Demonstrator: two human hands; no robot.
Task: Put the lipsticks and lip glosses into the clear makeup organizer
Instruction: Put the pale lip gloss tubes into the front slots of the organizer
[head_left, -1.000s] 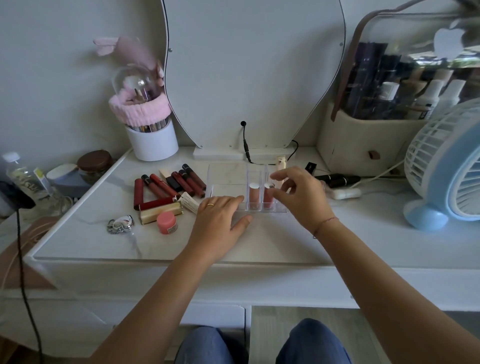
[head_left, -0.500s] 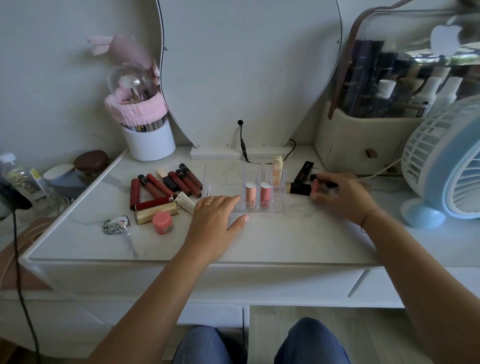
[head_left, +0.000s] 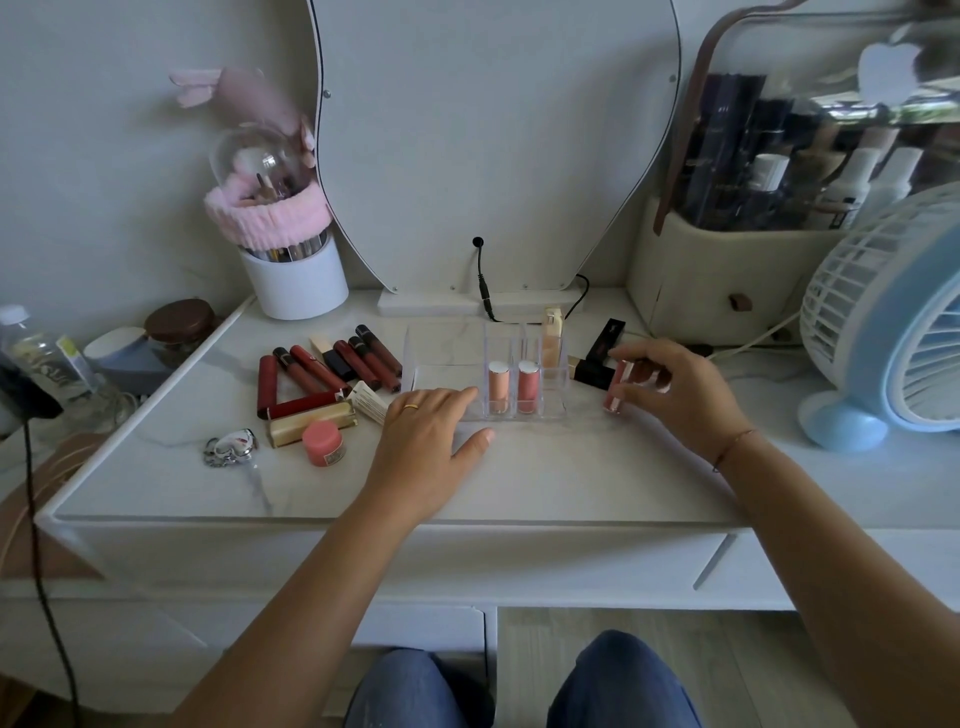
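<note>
Clear acrylic makeup organizer held three upright tubes; my right hand pinched a pink gloss tube, my left hand lay released.

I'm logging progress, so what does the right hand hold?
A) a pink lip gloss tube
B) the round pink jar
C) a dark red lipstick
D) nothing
A: the right hand pinches a pink lip gloss tube just right of the clear makeup organizer.
</note>
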